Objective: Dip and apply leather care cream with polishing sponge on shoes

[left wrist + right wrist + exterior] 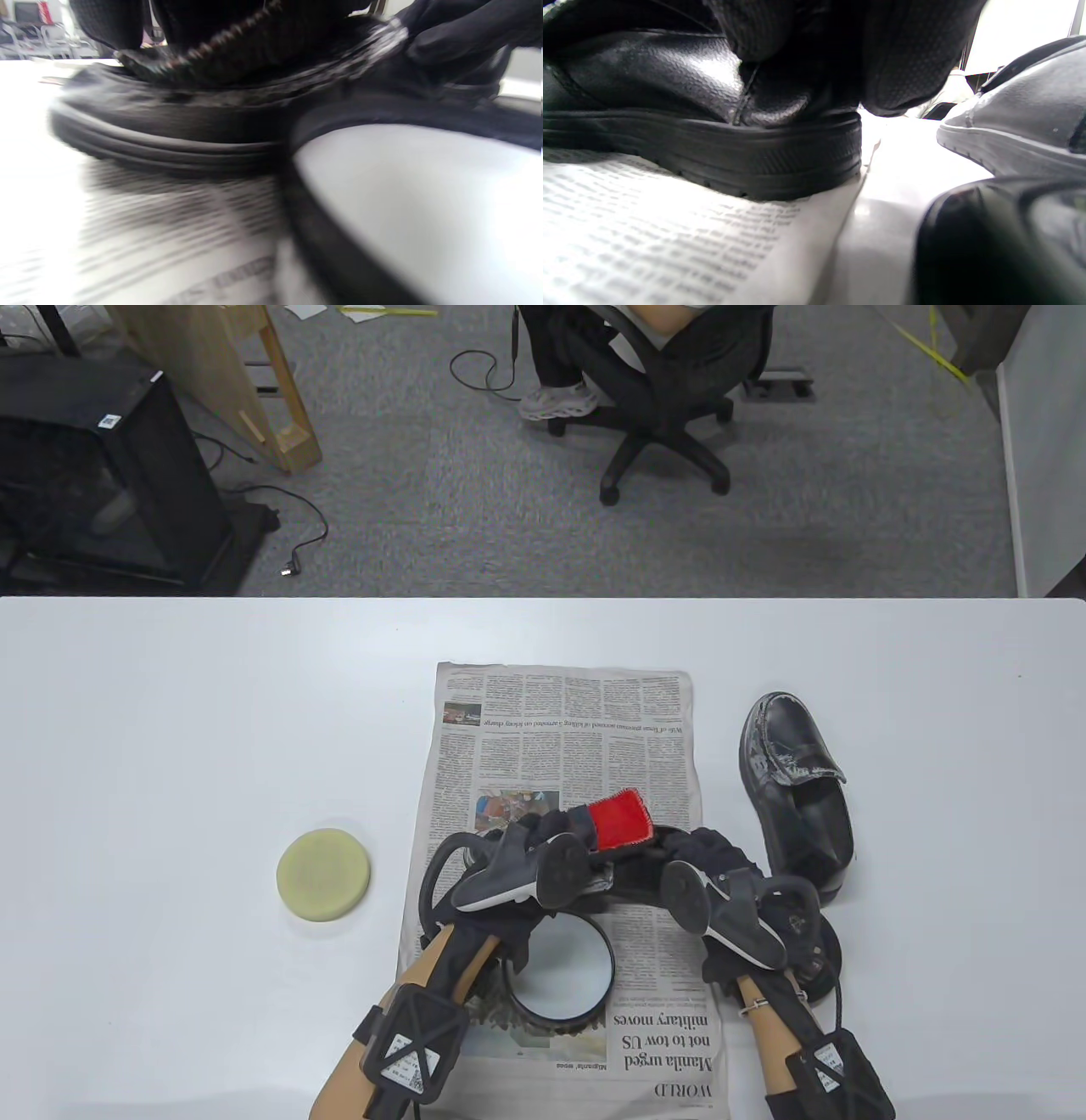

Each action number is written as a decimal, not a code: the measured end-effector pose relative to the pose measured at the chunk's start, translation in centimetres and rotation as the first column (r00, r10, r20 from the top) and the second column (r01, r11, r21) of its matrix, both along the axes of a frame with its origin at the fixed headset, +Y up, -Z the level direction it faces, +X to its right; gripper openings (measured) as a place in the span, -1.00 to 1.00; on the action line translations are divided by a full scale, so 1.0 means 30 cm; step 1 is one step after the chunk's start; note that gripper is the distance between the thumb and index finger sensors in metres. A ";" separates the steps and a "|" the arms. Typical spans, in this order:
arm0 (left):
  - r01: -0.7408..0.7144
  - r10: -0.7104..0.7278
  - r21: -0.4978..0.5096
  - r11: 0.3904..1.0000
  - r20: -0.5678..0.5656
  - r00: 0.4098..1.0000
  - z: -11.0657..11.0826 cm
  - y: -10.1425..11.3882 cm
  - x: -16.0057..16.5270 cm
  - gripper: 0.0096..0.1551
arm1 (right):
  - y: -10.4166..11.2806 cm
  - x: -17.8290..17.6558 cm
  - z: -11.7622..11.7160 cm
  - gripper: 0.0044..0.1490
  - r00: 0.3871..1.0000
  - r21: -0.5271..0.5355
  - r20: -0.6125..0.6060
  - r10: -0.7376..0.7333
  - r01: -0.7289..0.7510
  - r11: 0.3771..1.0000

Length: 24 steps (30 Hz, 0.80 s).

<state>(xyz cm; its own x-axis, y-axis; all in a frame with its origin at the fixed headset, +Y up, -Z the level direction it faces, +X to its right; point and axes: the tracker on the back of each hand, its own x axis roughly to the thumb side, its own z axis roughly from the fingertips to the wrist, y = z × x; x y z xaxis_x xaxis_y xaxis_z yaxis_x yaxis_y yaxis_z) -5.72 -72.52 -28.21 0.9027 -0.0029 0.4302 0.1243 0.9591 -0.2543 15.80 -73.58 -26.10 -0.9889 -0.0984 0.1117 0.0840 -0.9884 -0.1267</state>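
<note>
A black shoe [670, 76] lies across the newspaper [560, 729], mostly hidden under both hands in the table view. My left hand [551, 827] holds a red cloth [621, 818] on top of the shoe. My right hand [721, 853] grips the shoe's heel, and its fingers [908, 55] press on the heel leather. An open black jar [611, 967] of white cream [424, 190] stands on the newspaper just in front of the shoe. A round pale yellow sponge [325, 874] lies on the table to the left, apart from both hands.
A second black shoe [797, 789] stands on the bare table right of the newspaper, also in the right wrist view [1022, 110]. A black lid [819, 963] lies under my right wrist. The left wrist view is blurred.
</note>
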 end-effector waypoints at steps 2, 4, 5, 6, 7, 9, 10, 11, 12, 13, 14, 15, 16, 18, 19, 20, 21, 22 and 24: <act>0.058 -0.058 0.005 0.998 -0.024 0.998 0.000 -0.003 -0.028 -0.33 | 0.000 -0.001 0.000 -0.53 1.000 0.002 0.002 0.003 -0.003 1.000; 0.122 -0.121 0.018 0.992 -0.056 0.991 0.009 -0.009 -0.068 -0.33 | 0.000 -0.001 0.000 -0.53 1.000 0.005 0.004 0.008 -0.008 1.000; 0.166 -0.163 0.040 0.985 -0.070 0.984 0.019 -0.012 -0.087 -0.33 | 0.001 -0.001 0.001 -0.53 1.000 0.006 0.004 0.009 -0.009 1.000; 0.201 -0.197 0.062 0.978 -0.073 0.978 0.029 -0.014 -0.098 -0.33 | 0.001 -0.001 0.001 -0.53 1.000 0.006 0.005 0.009 -0.009 1.000; 0.238 -0.231 0.093 0.967 -0.073 0.970 0.044 -0.017 -0.111 -0.33 | 0.001 -0.001 0.000 -0.53 1.000 0.005 0.004 0.009 -0.009 1.000; 0.281 -0.273 0.141 0.949 -0.072 0.959 0.073 -0.022 -0.124 -0.33 | 0.001 -0.001 0.000 -0.53 1.000 0.005 0.004 0.009 -0.009 1.000; 0.306 -0.300 0.172 0.936 -0.062 0.952 0.091 -0.024 -0.126 -0.33 | 0.001 -0.001 0.000 -0.53 1.000 0.005 0.004 0.010 -0.011 1.000; 0.323 -0.320 0.197 0.926 -0.049 0.946 0.106 -0.022 -0.123 -0.33 | 0.001 -0.002 0.001 -0.53 1.000 0.006 0.004 0.013 -0.013 1.000; 0.324 -0.324 0.204 0.924 -0.035 0.946 0.116 -0.020 -0.120 -0.33 | 0.001 -0.004 0.001 -0.53 1.000 0.008 0.004 0.016 -0.016 1.000; 0.301 -0.305 0.204 0.932 -0.011 0.952 0.129 -0.014 -0.115 -0.33 | 0.000 -0.006 0.001 -0.53 1.000 0.010 0.004 0.020 -0.020 1.000; 0.272 -0.280 0.196 0.942 0.011 0.960 0.137 -0.009 -0.110 -0.33 | 0.000 -0.007 0.002 -0.53 1.000 0.011 0.005 0.023 -0.023 1.000; 0.228 -0.239 0.180 0.957 0.041 0.970 0.144 -0.001 -0.104 -0.33 | 0.000 -0.008 0.002 -0.53 1.000 0.012 0.006 0.026 -0.026 1.000; 0.163 -0.177 0.156 0.974 0.076 0.981 0.150 0.008 -0.094 -0.33 | 0.000 -0.009 0.002 -0.53 1.000 0.012 0.006 0.027 -0.027 1.000; 0.038 -0.052 0.106 0.994 0.141 0.989 0.155 0.018 -0.069 -0.33 | 0.000 -0.006 0.001 -0.53 1.000 0.008 0.004 0.020 -0.020 1.000; -0.007 -0.007 0.084 0.996 0.169 0.986 0.155 0.020 -0.058 -0.33 | 0.000 -0.006 0.001 -0.53 1.000 0.006 0.004 0.017 -0.017 1.000; -0.074 0.063 0.053 0.996 0.196 0.979 0.153 0.023 -0.037 -0.33 | 0.000 -0.005 0.001 -0.53 1.000 0.003 0.004 0.012 -0.012 1.000; -0.105 0.095 0.041 0.994 0.203 0.975 0.149 0.026 -0.024 -0.33 | -0.001 -0.005 0.001 -0.53 1.000 0.001 0.004 0.011 -0.011 1.000; -0.130 0.121 0.031 0.991 0.205 0.971 0.138 0.029 -0.006 -0.33 | -0.001 -0.005 0.001 -0.53 1.000 0.001 0.004 0.010 -0.010 1.000; -0.127 0.119 0.032 0.991 0.185 0.975 0.108 0.034 0.016 -0.33 | -0.001 -0.005 0.001 -0.53 1.000 0.000 0.003 0.012 -0.012 1.000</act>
<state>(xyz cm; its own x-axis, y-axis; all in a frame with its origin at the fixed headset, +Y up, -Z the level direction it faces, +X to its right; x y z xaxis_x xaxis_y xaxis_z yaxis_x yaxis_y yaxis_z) -5.23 -71.51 -24.96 0.8035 0.0814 0.5897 0.0450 0.9795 -0.1965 15.63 -73.61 -26.07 -0.9880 -0.1104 0.1083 0.0965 -0.9872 -0.1267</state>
